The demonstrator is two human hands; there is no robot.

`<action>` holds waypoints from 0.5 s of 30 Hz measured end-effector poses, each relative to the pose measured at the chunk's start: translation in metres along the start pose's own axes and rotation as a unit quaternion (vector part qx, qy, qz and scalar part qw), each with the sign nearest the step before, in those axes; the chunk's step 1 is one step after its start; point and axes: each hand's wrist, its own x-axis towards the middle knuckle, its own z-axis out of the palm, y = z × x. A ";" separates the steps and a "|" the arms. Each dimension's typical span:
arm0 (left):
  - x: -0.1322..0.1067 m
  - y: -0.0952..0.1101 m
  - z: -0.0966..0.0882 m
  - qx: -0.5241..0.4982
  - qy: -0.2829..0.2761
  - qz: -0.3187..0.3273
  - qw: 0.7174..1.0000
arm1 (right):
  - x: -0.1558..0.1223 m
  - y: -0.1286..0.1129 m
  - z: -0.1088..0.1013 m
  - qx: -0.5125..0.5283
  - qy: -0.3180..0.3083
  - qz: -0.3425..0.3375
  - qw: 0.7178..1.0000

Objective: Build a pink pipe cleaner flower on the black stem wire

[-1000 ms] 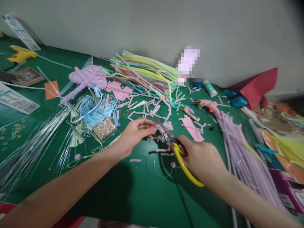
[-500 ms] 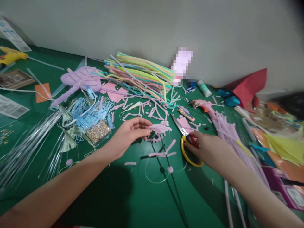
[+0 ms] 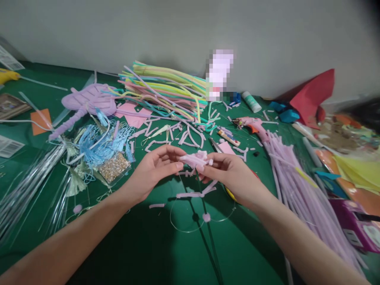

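Note:
Between my two hands is a small pale-purple pipe cleaner piece (image 3: 194,159), fluffy and folded. My left hand (image 3: 162,165) pinches its left end, and my right hand (image 3: 224,165) pinches its right end. Below it runs a thin dark stick (image 3: 209,229), with a round purple pom-pom (image 3: 206,217) on it and a crosswise purple pipe cleaner strip (image 3: 190,194) above that. A thin clear thread (image 3: 181,230) loops beside the stick. Scissors (image 3: 214,145) lie on the table, their handles mostly hidden behind my right hand.
Bundled coloured pipe cleaners (image 3: 166,91) lie at the back. A pink glue gun (image 3: 252,124) and long purple pipe cleaners (image 3: 287,174) are on the right. Blue tassels (image 3: 103,138), a bag of gold beads (image 3: 115,168) and a purple wrapped shape (image 3: 89,101) sit left.
My right hand has let go of the scissors, which now lie on the table, and has moved left to grip the purple piece. My left hand still holds it. The view has shifted slightly.

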 end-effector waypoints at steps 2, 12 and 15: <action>-0.001 0.000 0.003 0.038 0.005 0.006 0.999 | 0.000 0.001 0.001 0.012 -0.005 0.011 1.000; 0.001 0.002 0.010 0.100 0.011 0.004 0.995 | -0.001 0.005 0.001 0.016 0.036 0.024 0.999; 0.000 0.001 0.012 0.076 0.001 -0.010 0.997 | -0.002 0.004 0.005 -0.011 0.048 0.015 0.999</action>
